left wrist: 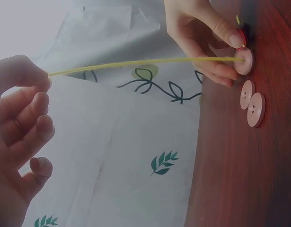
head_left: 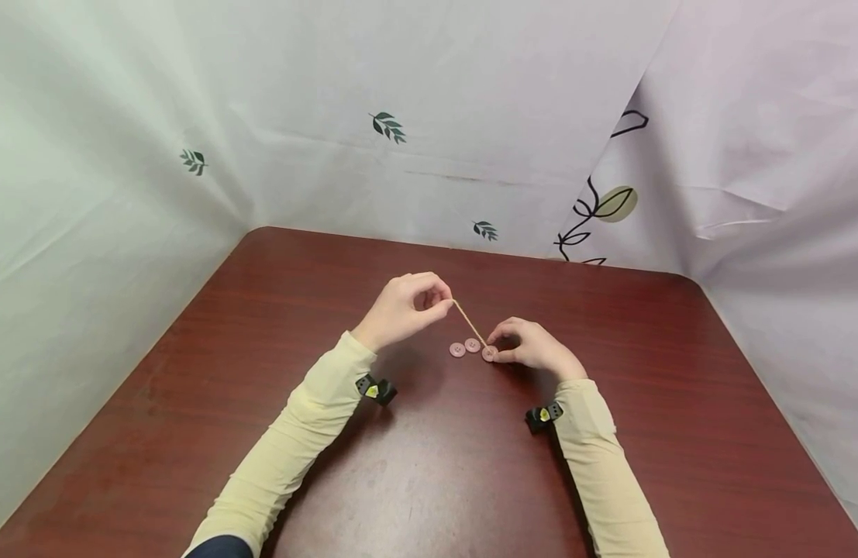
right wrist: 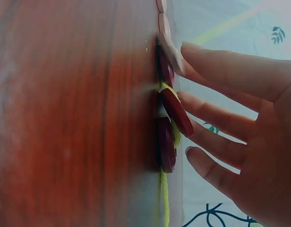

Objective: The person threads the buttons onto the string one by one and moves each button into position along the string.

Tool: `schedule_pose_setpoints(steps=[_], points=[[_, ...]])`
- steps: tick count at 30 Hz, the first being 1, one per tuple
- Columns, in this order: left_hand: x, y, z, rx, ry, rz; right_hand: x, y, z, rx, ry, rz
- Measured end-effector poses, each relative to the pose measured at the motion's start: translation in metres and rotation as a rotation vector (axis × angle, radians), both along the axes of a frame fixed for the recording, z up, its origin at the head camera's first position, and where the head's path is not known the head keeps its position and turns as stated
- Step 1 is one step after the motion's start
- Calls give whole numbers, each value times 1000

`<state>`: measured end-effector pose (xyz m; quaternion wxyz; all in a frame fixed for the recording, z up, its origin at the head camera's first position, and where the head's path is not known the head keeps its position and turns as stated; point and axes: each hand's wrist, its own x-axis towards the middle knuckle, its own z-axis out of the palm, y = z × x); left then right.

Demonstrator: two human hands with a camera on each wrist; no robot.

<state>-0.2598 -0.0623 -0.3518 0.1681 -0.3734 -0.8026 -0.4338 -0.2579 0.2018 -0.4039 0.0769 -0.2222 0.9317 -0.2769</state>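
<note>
My left hand (head_left: 404, 308) is raised over the table, pinching the end of a yellow cord (head_left: 470, 321) between thumb and fingertips. The cord runs taut down to a pink button (head_left: 490, 354) and passes through it. Low at the tabletop, my right hand (head_left: 535, 346) pinches that button at its edge with thumb and finger. Several dark red buttons (right wrist: 177, 112) sit along the cord beneath the right hand, one of them tilted. Just left of the held button lie two loose pink buttons (left wrist: 256, 109), flat on the wood, their holes facing up.
The brown wooden table (head_left: 415, 480) reaches back to white cloth walls (head_left: 317, 77) printed with leaves. Both forearms in pale yellow sleeves (head_left: 289, 434) rest over its front half, each with a black camera strap (head_left: 540, 418) at the wrist.
</note>
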Motion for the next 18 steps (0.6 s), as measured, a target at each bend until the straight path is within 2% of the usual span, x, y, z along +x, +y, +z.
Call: schedule_pose_setpoints(steps=[10, 15, 18], points=[[1, 1, 1, -22, 15, 12, 0, 3, 2, -12, 7, -7], [1, 1, -2, -45, 13, 15, 5, -2, 11, -124, 18, -63], [1, 2, -3, -74, 28, 23, 9, -9, 21, -203, 72, -80]])
